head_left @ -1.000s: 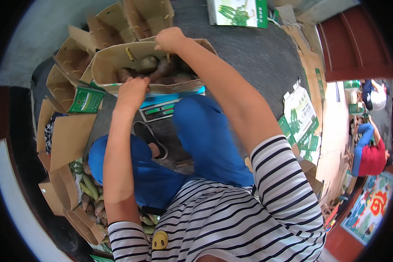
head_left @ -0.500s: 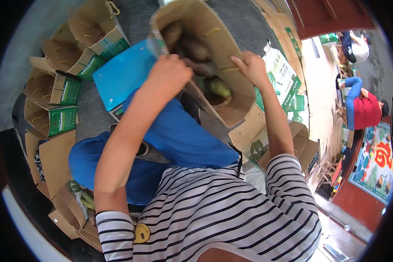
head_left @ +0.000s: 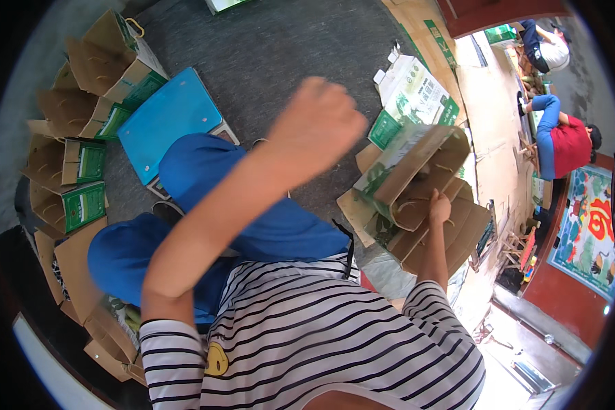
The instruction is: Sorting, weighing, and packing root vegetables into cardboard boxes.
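Observation:
My right hand (head_left: 439, 207) is closed on the rim of an open cardboard carton (head_left: 406, 164) with green printing and cord handles. This carton is tilted at my right, against a wider open cardboard box (head_left: 451, 239); whether it rests in that box I cannot tell. No contents show inside the carton from here. My left hand (head_left: 314, 126) is raised above the dark floor in front of my knees, away from the carton. Motion blurs its fingers, and nothing visible is in it.
Several open cartons (head_left: 106, 58) line the left side. A blue-topped low box (head_left: 174, 126) stands by my knees. A flattened white-green carton (head_left: 417, 92) lies ahead right, near cardboard sheets. Two people sit farther right, one in a red top (head_left: 572, 149). Cardboard boxes (head_left: 109, 328) stand behind at left.
The carton, held up in both hands before with brown roots and a green vegetable inside, is now down at the right. My left hand has come off it; my right hand still grips a carton rim.

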Demonstrator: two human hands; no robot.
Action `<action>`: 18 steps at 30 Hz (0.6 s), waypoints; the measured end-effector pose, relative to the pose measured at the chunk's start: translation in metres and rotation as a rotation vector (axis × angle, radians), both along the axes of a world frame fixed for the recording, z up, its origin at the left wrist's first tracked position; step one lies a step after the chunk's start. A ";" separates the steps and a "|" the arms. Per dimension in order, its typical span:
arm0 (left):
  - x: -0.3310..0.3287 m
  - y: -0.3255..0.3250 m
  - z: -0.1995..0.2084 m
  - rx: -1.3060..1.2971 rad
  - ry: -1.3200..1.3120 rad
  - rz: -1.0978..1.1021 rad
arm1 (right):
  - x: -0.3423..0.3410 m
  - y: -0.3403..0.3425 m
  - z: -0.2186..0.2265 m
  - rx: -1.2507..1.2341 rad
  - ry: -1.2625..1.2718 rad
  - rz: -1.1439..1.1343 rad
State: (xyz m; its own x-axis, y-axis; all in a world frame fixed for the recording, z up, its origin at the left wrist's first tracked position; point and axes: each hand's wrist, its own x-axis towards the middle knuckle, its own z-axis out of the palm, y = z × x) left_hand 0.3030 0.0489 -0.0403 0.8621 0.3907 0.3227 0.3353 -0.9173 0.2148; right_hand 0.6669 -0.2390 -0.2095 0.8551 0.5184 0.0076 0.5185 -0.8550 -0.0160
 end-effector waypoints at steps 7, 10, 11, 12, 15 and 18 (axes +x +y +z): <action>-0.173 0.020 0.025 -0.220 -0.038 0.459 | 0.033 0.025 0.037 -0.115 0.110 -0.136; -0.222 0.019 0.020 -0.278 -0.085 0.670 | 0.022 0.071 0.051 0.024 -0.120 0.128; -0.238 0.019 0.016 -0.227 -0.044 0.723 | 0.013 0.099 0.056 0.094 -0.083 0.261; -0.249 0.018 0.007 -0.184 -0.003 0.776 | -0.004 0.123 0.060 0.116 -0.025 0.358; -0.268 0.019 -0.017 -0.162 0.318 0.792 | -0.077 0.202 0.061 0.161 0.191 0.585; -0.255 0.012 -0.011 -0.305 0.253 0.777 | -0.153 0.278 0.046 0.259 0.306 0.967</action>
